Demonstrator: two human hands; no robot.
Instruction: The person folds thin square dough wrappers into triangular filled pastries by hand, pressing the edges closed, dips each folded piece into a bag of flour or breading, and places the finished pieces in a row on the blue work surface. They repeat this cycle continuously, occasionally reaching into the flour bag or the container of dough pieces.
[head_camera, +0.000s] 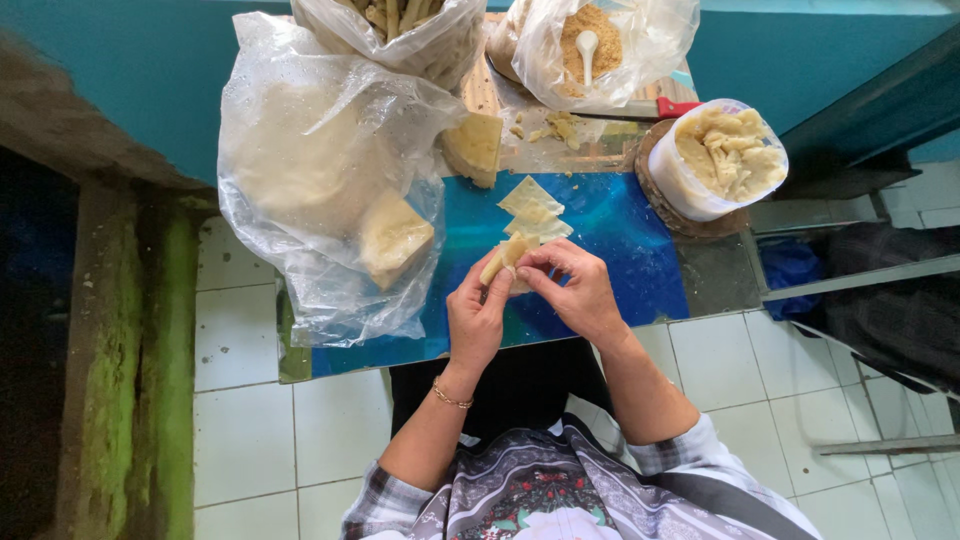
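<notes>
Wrapper roll (503, 260) looks thin, soft and tear-prone, so light fingertip pinches at its ends suit it; left hand (478, 318) and right hand (578, 290) both pinch it closed over the blue table (620, 240).

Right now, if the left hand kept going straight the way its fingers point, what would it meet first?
The left hand points up-image, away from the body. Past the rolled wrapper it pinches with the right hand, it would likely first meet the loose wrapper sheets on the blue table, though height above them is unclear.
</notes>
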